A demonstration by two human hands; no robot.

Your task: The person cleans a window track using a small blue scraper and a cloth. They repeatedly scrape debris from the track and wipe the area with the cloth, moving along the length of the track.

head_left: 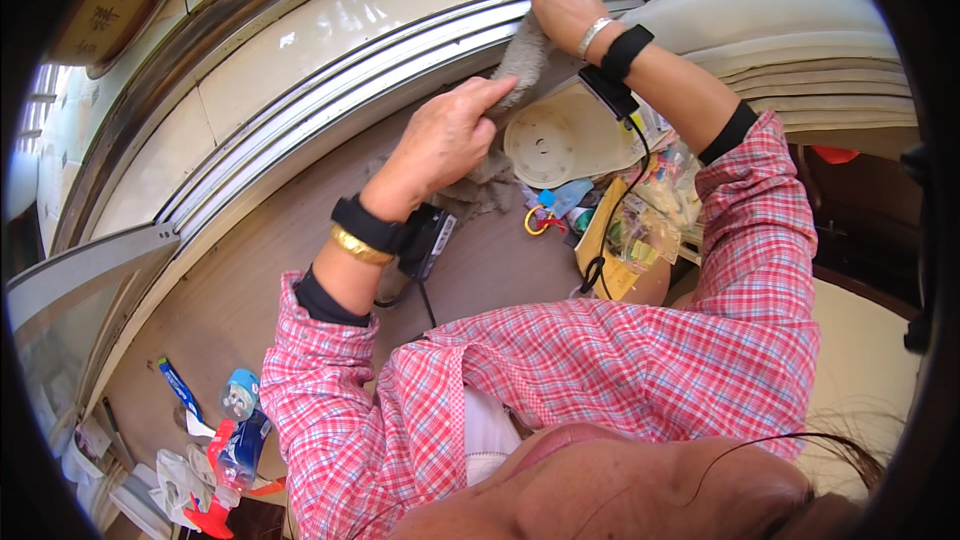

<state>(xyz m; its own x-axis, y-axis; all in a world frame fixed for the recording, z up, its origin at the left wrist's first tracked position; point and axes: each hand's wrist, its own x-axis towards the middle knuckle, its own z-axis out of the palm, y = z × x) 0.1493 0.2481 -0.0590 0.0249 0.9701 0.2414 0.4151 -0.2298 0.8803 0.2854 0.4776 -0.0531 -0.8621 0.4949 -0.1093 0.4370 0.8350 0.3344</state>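
Note:
My right hand (568, 12) is closed around one end of a grey fluffy cloth (524, 52), up against the metal tracks of a sliding window (400, 45). The cloth hangs down from it toward my other hand. My left hand (440, 140) has its index finger stretched out, its tip at the cloth's edge; the remaining fingers are bent and partly hidden, and nothing shows held in them. More grey cloth (490, 188) lies bunched on the brown surface below that hand. Close under my right wrist, a cream plastic tub (548, 145) lies tipped on its side.
Small packets and a yellow box (605, 240) crowd the surface beside the tub. A spray bottle with a red trigger (228, 470), a blue-capped container (240, 392) and a blue tube (178, 385) sit at lower left. Pale curtain folds (780, 50) hang at right. Cables run from both wrist devices.

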